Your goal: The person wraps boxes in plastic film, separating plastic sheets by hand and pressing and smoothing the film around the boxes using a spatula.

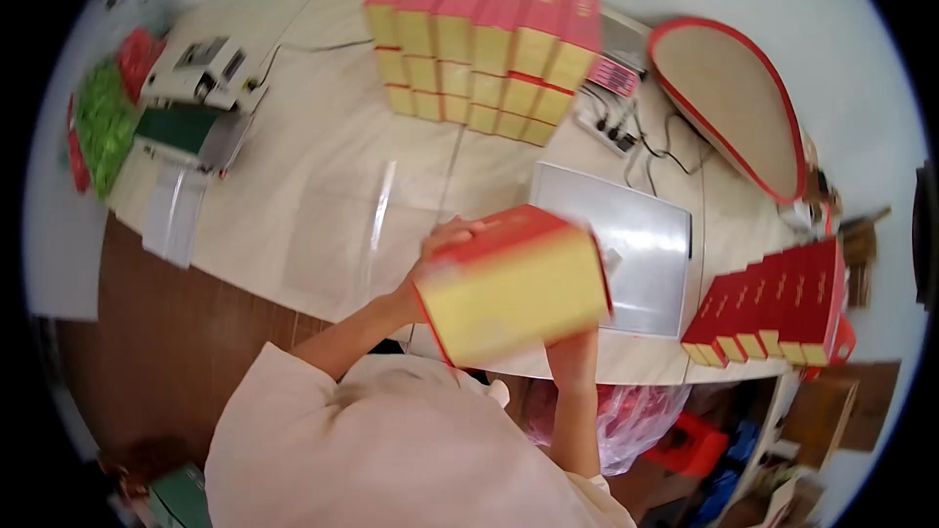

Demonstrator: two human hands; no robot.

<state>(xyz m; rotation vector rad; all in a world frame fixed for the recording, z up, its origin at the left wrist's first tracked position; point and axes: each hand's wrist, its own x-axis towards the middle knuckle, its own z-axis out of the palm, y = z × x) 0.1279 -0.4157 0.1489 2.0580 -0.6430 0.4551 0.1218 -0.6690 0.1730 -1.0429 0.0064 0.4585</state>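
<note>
A thick red-and-yellow box [514, 288], slightly smeared by motion, is tilted in front of my body above the table's front edge. My left hand [450, 238] grips its left end, with fingers over the red top. From below, my right hand [574, 340] supports the right end; its fingers are mostly hidden by the box. Just behind and to the right lies a silver-grey flat panel [641, 244], partly covered by the box. On the table left of my left hand is a clear plastic sheet or bag [337, 225].
Stacked red-and-yellow boxes [479, 34] stand at the back. More red boxes [768, 308] line the right side. A power strip [606, 132] with cables and a red-rimmed tray [729, 98] are back right. A white machine [205, 73] sits left, beside a green bag [106, 122].
</note>
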